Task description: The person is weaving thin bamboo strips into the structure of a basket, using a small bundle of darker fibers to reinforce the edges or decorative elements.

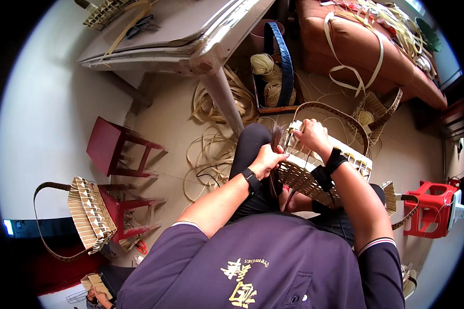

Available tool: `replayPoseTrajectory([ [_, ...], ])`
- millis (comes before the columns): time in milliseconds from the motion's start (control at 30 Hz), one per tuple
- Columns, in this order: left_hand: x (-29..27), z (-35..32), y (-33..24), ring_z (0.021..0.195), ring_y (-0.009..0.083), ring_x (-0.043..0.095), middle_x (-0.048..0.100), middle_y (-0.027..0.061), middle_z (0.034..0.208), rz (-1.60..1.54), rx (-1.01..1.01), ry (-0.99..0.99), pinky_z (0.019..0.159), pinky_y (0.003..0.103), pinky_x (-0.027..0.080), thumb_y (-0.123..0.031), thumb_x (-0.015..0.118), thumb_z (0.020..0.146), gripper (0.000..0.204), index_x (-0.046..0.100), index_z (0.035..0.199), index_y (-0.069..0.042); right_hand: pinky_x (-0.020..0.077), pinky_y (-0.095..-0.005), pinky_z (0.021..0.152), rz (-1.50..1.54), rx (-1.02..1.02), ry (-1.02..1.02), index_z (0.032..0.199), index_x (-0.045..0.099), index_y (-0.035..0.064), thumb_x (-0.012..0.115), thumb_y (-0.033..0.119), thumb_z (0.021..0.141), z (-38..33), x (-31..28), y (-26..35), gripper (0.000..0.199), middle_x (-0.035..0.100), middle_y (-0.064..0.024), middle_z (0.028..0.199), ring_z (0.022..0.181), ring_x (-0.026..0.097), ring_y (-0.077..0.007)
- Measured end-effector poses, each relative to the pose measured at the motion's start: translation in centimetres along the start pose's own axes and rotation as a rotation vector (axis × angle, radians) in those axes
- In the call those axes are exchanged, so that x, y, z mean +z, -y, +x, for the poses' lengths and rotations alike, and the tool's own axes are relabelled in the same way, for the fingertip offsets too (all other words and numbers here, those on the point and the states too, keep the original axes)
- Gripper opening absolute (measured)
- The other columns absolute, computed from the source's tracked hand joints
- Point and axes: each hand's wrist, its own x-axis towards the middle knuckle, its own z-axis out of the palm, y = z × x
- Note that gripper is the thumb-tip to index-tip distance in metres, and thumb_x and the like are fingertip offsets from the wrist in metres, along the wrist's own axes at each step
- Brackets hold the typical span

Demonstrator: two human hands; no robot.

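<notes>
A woven basket [305, 177] of pale and tan strips rests tilted on my lap, its brown-patterned handle [357, 123] arching away from me. My left hand [268, 160] is closed at the basket's left end. A bundle of thin dark brown fibres [277, 136] sticks up out of that hand, its loose ends frayed at the top. My right hand [313, 138] grips the basket's pale upper rim near the same end, with fingers curled over it. What lies under these fingertips is hidden. Dark bands circle both my wrists.
A table [160, 51] with scissors [142, 26] stands ahead-left. Coiled strips [227, 98] and a box of yarn-like balls [278, 90] lie on the floor. Around me are red stools [116, 147], a brown sofa [340, 46] and finished-looking baskets [90, 213]. Another person's hand [99, 297] shows lower left.
</notes>
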Motion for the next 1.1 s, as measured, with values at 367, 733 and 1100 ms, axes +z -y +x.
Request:
replayPoseTrajectory([
  [367, -1.0, -4.2, -5.8, 0.057, 0.0023, 0.048, 0.066, -0.0014, 0.084, -0.047, 0.123, 0.112, 0.049, 0.019, 0.039, -0.024, 0.071, 0.100, 0.015, 0.068, 0.096, -0.009, 0.0437, -0.0295, 0.060, 0.936, 0.283, 0.033, 0.082, 0.076, 0.0028, 0.075, 0.052, 0.091, -1.1, -6.7, -3.8, 0.050, 0.060, 0.0013, 0.068, 0.061, 0.052, -0.0084],
  [733, -3.4, -11.5, -14.9, 0.052, -0.0005, 0.034, 0.059, -0.0009, 0.084, -0.285, 0.166, 0.320, 0.046, 0.018, 0.030, -0.037, 0.052, 0.110, 0.037, 0.062, 0.119, -0.003, 0.0507, -0.0403, 0.098, 1.839, 0.016, -0.144, 0.115, 0.065, -0.0016, 0.060, 0.032, 0.091, -13.5, -5.5, -16.9, 0.041, 0.067, -0.0115, 0.109, 0.105, 0.064, -0.0244],
  [1100, 4.7, -12.9, -17.5, 0.053, 0.0002, 0.031, 0.058, -0.0010, 0.086, -0.287, -0.007, 0.823, 0.046, 0.018, 0.025, -0.032, 0.049, 0.111, 0.043, 0.052, 0.140, 0.000, 0.0487, -0.0267, 0.090, 1.083, -0.027, -0.646, 0.110, 0.075, 0.0001, 0.070, 0.009, 0.094, -16.7, -7.2, -15.5, 0.019, 0.068, -0.0043, 0.103, 0.101, 0.063, -0.0146],
])
